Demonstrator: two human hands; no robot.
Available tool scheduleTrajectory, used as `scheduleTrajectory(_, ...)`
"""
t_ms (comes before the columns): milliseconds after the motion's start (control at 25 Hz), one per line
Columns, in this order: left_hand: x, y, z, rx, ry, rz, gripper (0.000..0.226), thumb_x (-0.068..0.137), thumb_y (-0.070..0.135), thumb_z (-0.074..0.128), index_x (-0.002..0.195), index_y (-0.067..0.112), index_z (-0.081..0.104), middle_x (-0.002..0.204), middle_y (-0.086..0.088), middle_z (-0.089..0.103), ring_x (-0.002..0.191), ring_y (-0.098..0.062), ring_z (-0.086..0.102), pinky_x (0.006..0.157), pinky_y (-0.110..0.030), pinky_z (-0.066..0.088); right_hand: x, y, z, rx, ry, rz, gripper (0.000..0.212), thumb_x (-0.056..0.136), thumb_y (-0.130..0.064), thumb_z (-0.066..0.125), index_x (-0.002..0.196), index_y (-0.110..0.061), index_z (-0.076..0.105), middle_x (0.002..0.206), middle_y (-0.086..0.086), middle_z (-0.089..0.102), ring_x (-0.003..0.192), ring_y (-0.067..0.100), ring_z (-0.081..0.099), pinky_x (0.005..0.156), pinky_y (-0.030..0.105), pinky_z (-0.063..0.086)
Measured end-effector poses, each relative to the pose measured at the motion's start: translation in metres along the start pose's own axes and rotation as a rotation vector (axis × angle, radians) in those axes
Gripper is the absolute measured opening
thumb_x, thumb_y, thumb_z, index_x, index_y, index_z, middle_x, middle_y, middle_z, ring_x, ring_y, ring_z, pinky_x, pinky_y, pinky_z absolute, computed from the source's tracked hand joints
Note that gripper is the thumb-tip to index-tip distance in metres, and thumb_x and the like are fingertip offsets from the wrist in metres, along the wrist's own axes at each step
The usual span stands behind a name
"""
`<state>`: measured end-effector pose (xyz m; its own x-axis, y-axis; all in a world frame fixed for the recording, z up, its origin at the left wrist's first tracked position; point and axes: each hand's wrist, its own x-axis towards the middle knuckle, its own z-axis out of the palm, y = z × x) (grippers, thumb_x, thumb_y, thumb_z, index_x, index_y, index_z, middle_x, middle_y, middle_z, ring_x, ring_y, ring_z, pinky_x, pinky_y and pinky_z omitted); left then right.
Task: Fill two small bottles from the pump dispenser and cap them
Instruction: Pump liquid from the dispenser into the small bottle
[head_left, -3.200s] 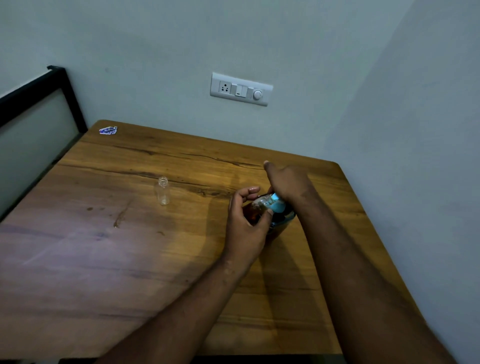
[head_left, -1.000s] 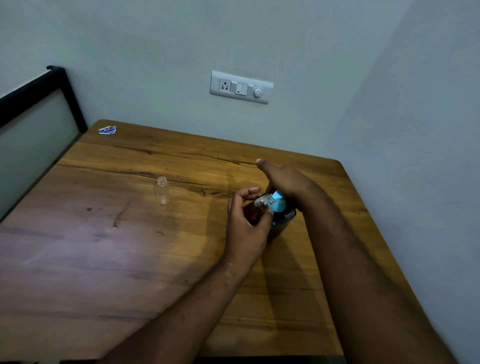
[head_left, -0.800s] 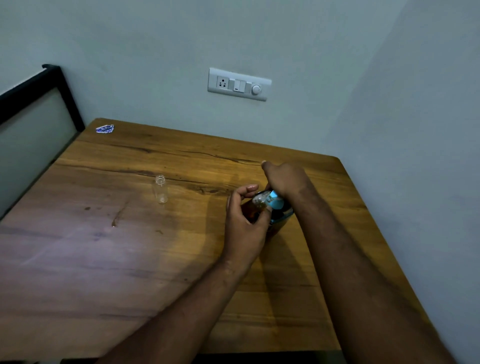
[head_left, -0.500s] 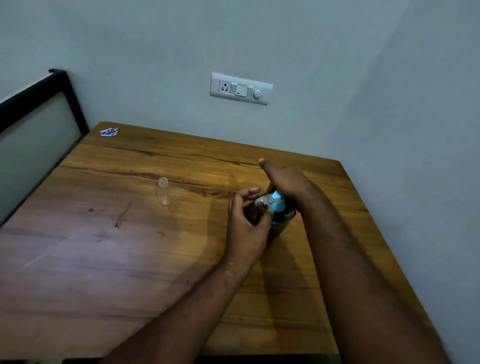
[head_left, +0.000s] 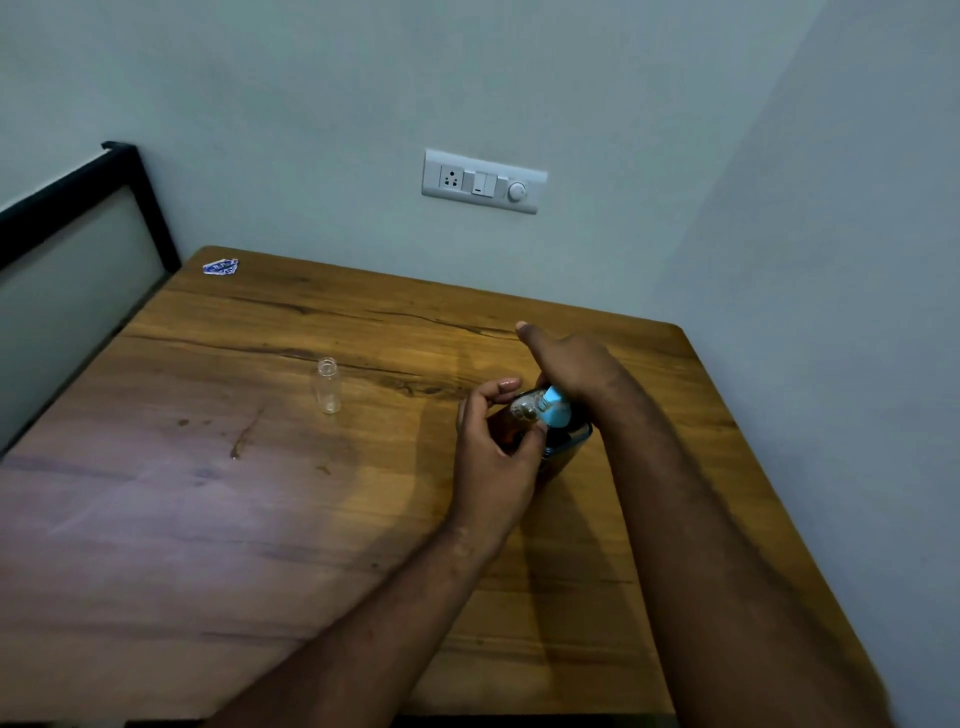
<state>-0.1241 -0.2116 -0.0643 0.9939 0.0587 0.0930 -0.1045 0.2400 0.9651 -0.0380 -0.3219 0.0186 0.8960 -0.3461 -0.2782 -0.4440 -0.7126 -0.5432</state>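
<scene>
A dark pump dispenser (head_left: 569, 441) with a light blue pump head (head_left: 555, 410) stands on the wooden table (head_left: 260, 519), right of centre. My right hand (head_left: 566, 361) rests on top of the pump head, thumb sticking out. My left hand (head_left: 493, 447) holds a small clear bottle (head_left: 523, 410) between thumb and fingers, its mouth up against the blue spout. A second small clear bottle (head_left: 327, 385), uncapped, stands upright alone further left on the table. No caps are visible.
A small blue-and-white wrapper (head_left: 221, 267) lies at the table's far left corner. Walls close the table in at the back and right, with a switch plate (head_left: 483, 181) on the back wall. A black-framed panel (head_left: 78, 249) stands at the left.
My right hand has bobbed down on the pump head and come back up. My left hand keeps the small bottle at the spout. The lone bottle has not moved.
</scene>
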Motion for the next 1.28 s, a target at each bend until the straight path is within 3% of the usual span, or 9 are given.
scheduleTrajectory(200, 0.001, -0.003, 0.0, 0.002, 0.016, -0.003, 0.053, 0.089, -0.002, 0.075, 0.13, 0.028, 0.058, 0.14, 0.004, 0.059, 0.128, -0.006, 0.06, 0.101, -0.025, 0.058, 0.001, 0.001, 0.003, -0.077, 0.141, -0.059, 0.07, 0.099, -0.065, 0.05, 0.12, -0.005, 0.079, 0.126, 0.018, 0.077, 0.107, 0.035, 0.074, 0.09, 0.041, 0.059)
scheduleTrajectory(400, 0.0, 0.001, 0.0, 0.003, -0.004, -0.002, 0.051, 0.09, -0.003, 0.073, 0.129, 0.025, 0.057, 0.139, 0.004, 0.058, 0.123, 0.005, 0.06, 0.095, -0.014, 0.055, -0.004, -0.006, -0.01, 0.038, -0.106, 0.005, 0.086, 0.1, -0.079, 0.046, 0.122, -0.001, 0.077, 0.124, 0.02, 0.076, 0.107, 0.037, 0.074, 0.095, 0.045, 0.06)
scheduleTrajectory(560, 0.002, -0.003, 0.001, 0.001, 0.002, 0.003, 0.051, 0.09, -0.003, 0.074, 0.128, 0.027, 0.058, 0.139, 0.004, 0.059, 0.124, -0.001, 0.061, 0.1, -0.023, 0.058, 0.0, 0.0, 0.002, -0.006, 0.082, -0.036, 0.088, 0.088, -0.078, 0.04, 0.12, -0.007, 0.081, 0.128, 0.019, 0.077, 0.112, 0.038, 0.074, 0.104, 0.049, 0.059)
scheduleTrajectory(680, 0.002, -0.004, 0.001, 0.003, 0.021, -0.002, 0.052, 0.089, -0.003, 0.074, 0.127, 0.027, 0.059, 0.139, 0.003, 0.059, 0.125, -0.003, 0.061, 0.096, -0.018, 0.057, -0.001, 0.001, 0.005, -0.02, 0.147, -0.046, 0.086, 0.084, -0.076, 0.038, 0.109, -0.008, 0.083, 0.119, 0.018, 0.08, 0.105, 0.036, 0.075, 0.099, 0.048, 0.06)
scheduleTrajectory(880, 0.0, 0.0, 0.0, 0.006, -0.001, 0.001, 0.05, 0.089, -0.005, 0.073, 0.128, 0.023, 0.059, 0.139, 0.0, 0.058, 0.121, 0.004, 0.061, 0.093, -0.013, 0.055, 0.001, -0.002, -0.004, 0.044, -0.036, -0.017, 0.091, 0.093, -0.082, 0.044, 0.12, -0.003, 0.08, 0.123, 0.02, 0.078, 0.11, 0.039, 0.075, 0.104, 0.05, 0.059)
scheduleTrajectory(1120, 0.002, -0.004, 0.002, 0.015, 0.019, -0.009, 0.05, 0.09, -0.002, 0.074, 0.126, 0.029, 0.059, 0.139, 0.002, 0.058, 0.124, -0.001, 0.062, 0.101, -0.028, 0.058, 0.001, 0.004, 0.005, -0.031, 0.161, -0.035, 0.083, 0.091, -0.074, 0.042, 0.116, -0.006, 0.082, 0.124, 0.019, 0.079, 0.109, 0.037, 0.074, 0.098, 0.046, 0.06)
scheduleTrajectory(1280, 0.0, -0.001, 0.0, 0.008, -0.006, -0.017, 0.05, 0.09, -0.003, 0.073, 0.128, 0.028, 0.059, 0.141, 0.002, 0.057, 0.123, 0.002, 0.061, 0.096, -0.016, 0.056, 0.001, -0.002, -0.003, 0.027, -0.005, -0.002, 0.093, 0.092, -0.083, 0.044, 0.127, -0.004, 0.078, 0.13, 0.02, 0.076, 0.114, 0.039, 0.074, 0.104, 0.051, 0.06)
